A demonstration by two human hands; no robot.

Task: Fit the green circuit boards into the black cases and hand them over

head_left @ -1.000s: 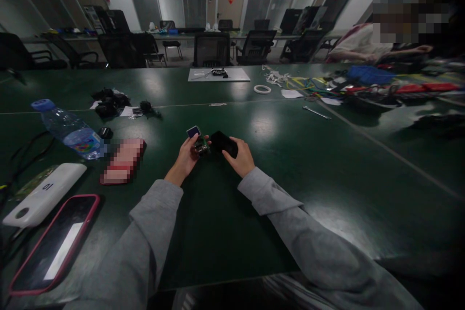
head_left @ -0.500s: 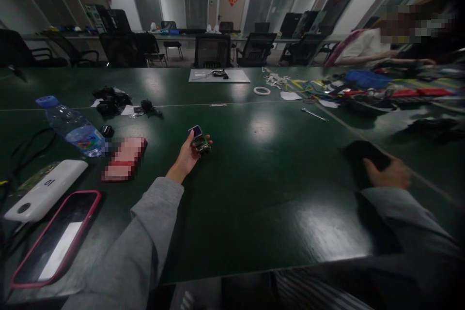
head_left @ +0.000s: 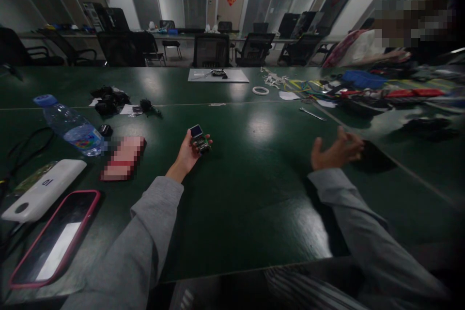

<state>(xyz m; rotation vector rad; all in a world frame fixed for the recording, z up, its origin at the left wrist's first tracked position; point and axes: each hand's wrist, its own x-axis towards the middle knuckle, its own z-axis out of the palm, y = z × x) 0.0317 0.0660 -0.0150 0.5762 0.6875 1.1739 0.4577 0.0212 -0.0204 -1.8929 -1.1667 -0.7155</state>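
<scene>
My left hand (head_left: 186, 154) is closed around a small green circuit board (head_left: 201, 144), held just above the dark green table (head_left: 240, 193). A little dark display with a pale frame (head_left: 196, 131) tilts up from the board's far end, beside my thumb. Over the table on the right, my right hand (head_left: 336, 151) is raised with thumb and fingers apart; it appears to hold nothing, and its fingers are slightly blurred. Just right of that hand lies a flat dark patch (head_left: 378, 157), an object or a shadow, I cannot tell which.
A water bottle (head_left: 72, 128), a red phone-shaped item (head_left: 123, 159), a white power bank (head_left: 45, 189) and a pink-cased phone (head_left: 56, 240) lie left. Beyond are a wrench (head_left: 313, 114), a white ring (head_left: 260, 90) and tangled cables (head_left: 319, 88). Another person (head_left: 366, 48) sits far right.
My right hand has moved left, away from the dark patch, and its fingers have spread. My left hand holds the circuit board in nearly the same place.
</scene>
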